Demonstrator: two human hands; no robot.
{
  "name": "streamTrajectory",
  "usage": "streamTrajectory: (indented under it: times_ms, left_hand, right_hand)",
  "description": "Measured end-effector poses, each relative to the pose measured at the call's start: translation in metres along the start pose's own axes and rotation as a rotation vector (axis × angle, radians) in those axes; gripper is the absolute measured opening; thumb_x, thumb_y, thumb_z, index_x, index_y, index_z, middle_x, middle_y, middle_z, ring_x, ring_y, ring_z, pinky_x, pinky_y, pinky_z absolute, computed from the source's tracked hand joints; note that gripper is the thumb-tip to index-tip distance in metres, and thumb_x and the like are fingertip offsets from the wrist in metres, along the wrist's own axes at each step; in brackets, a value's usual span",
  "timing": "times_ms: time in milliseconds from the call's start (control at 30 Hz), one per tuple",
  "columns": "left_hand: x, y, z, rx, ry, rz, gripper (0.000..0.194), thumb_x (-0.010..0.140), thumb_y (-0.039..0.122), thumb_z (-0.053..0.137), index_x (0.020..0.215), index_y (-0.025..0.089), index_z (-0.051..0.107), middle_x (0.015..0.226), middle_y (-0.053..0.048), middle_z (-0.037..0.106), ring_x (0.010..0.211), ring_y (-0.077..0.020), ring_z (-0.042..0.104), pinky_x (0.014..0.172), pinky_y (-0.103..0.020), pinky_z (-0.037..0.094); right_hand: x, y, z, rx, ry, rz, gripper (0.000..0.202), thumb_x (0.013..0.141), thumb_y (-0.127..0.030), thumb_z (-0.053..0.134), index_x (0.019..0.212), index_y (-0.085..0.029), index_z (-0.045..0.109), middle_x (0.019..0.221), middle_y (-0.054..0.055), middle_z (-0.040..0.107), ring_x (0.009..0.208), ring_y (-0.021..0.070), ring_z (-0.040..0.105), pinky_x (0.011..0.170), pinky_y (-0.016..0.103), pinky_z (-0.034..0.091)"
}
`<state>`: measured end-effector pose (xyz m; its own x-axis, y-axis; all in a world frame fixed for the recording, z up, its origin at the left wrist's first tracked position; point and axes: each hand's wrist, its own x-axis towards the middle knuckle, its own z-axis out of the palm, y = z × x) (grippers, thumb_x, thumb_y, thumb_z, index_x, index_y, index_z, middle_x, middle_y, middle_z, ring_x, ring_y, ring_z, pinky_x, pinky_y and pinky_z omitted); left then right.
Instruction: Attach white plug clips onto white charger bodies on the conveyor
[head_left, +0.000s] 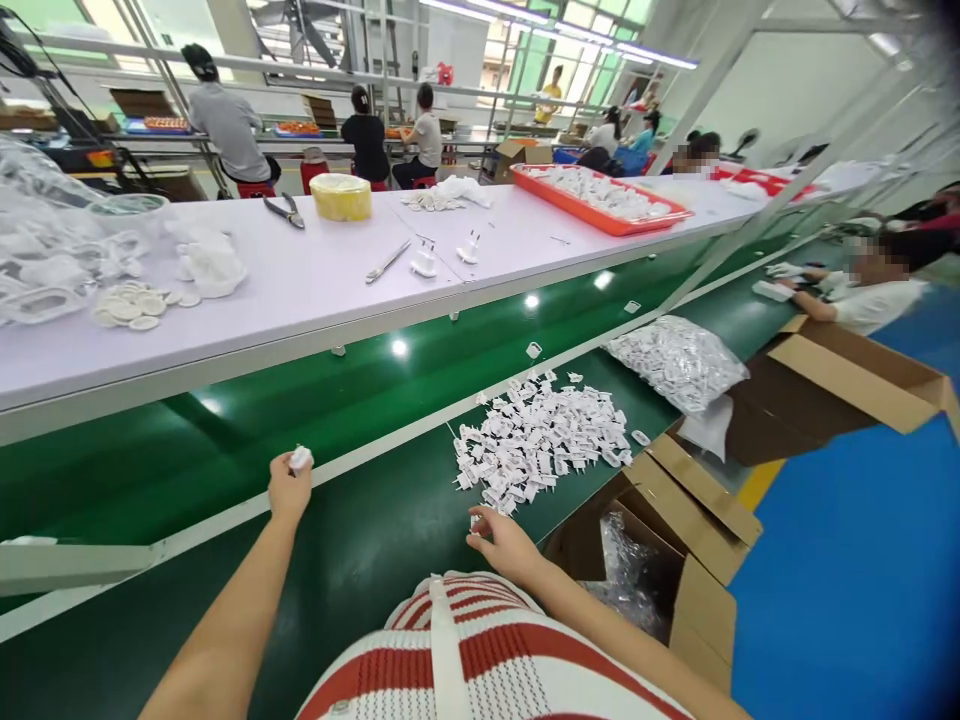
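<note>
Beside the white plug heap [544, 440]

We are pinching one white plug piece [301, 458] in our left hand [289, 492], well left of the heap. Our right hand [508, 545] is hovering just off the heap's near edge; whether it is gripping anything, we cannot tell.

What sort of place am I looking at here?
Most likely a factory assembly floor. A long green belt runs past the worktable, a big pile of white plugs lies on the table, and several people sit at a bench in the background.
</note>
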<state>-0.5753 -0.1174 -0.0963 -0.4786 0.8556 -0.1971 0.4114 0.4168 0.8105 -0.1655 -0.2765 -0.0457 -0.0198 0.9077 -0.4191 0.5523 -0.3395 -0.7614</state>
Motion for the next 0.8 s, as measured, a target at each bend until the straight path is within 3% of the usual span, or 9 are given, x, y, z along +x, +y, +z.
streamTrajectory:
  times_ms: [100,200,333,467,567,700,800]
  left_hand:
    - [0.035,-0.007,-0.013,0.075,0.103,-0.003,0.037,0.092,0.024,0.062,0.127,0.017,0.053,0.123,-0.018,0.065,0.117,-0.0338,0.064,0.104,-0.051,0.048]
    - [0.05,-0.026,-0.022,0.114,0.118,-0.033,0.034,0.095,0.021,0.062,0.128,0.017,0.056,0.118,-0.013,0.068,0.113,-0.0305,0.065,0.103,-0.051,0.05]
    - [0.056,-0.056,-0.031,0.119,0.121,-0.076,0.052,0.095,0.022,0.064,0.143,0.014,0.046,0.131,-0.016,0.064,0.119,-0.0298,0.064,0.104,-0.051,0.052]
    - [0.029,-0.083,-0.043,0.135,0.151,-0.02,0.078,0.094,0.028,0.065,0.158,0.012,0.024,0.162,-0.026,0.034,0.15,-0.0352,0.039,0.121,-0.049,0.039]
    - [-0.008,-0.103,-0.051,0.187,0.188,0.071,0.078,0.099,0.035,0.056,0.161,0.009,0.017,0.17,-0.024,0.016,0.161,-0.0325,0.014,0.131,-0.049,0.021]
    - [-0.047,-0.123,-0.054,0.267,0.185,0.17,0.074,0.103,0.039,0.047,0.16,0.0,0.021,0.171,-0.024,0.017,0.161,-0.0307,0.011,0.133,-0.046,0.013]
    - [-0.064,-0.129,-0.052,0.311,0.183,0.174,0.073,0.103,0.043,0.043,0.158,-0.002,0.026,0.17,-0.026,0.019,0.16,-0.0357,0.011,0.132,-0.054,0.013]
  right_hand:
    - [-0.027,0.029,-0.006,-0.011,0.06,0.049,0.053,0.08,-0.046,0.064,0.127,-0.019,0.063,0.106,0.01,0.076,0.102,0.0275,0.072,0.096,0.042,0.053]
    - [-0.054,0.062,-0.019,-0.05,0.113,0.15,0.066,0.081,-0.058,0.052,0.131,-0.015,0.054,0.111,0.015,0.075,0.106,0.0297,0.073,0.098,0.044,0.055]
    - [-0.082,0.102,-0.039,-0.101,0.149,0.275,0.073,0.075,-0.066,0.052,0.128,-0.015,0.052,0.112,0.019,0.076,0.107,0.033,0.074,0.097,0.045,0.057]
    - [-0.099,0.128,-0.036,-0.068,0.144,0.36,0.071,0.066,-0.066,0.062,0.119,-0.019,0.058,0.105,0.016,0.079,0.107,0.0344,0.075,0.094,0.045,0.059]
    - [-0.099,0.134,-0.022,-0.071,0.124,0.358,0.063,0.063,-0.064,0.062,0.11,-0.022,0.061,0.098,0.015,0.08,0.102,0.0372,0.076,0.095,0.05,0.058]
    - [-0.097,0.135,0.005,-0.059,0.063,0.332,0.051,0.064,-0.061,0.062,0.102,-0.027,0.064,0.093,0.014,0.08,0.099,0.0392,0.076,0.098,0.054,0.057]
    - [-0.098,0.138,0.027,-0.051,0.008,0.309,0.04,0.065,-0.058,0.062,0.094,-0.032,0.066,0.09,0.012,0.079,0.1,0.0413,0.076,0.099,0.055,0.057]
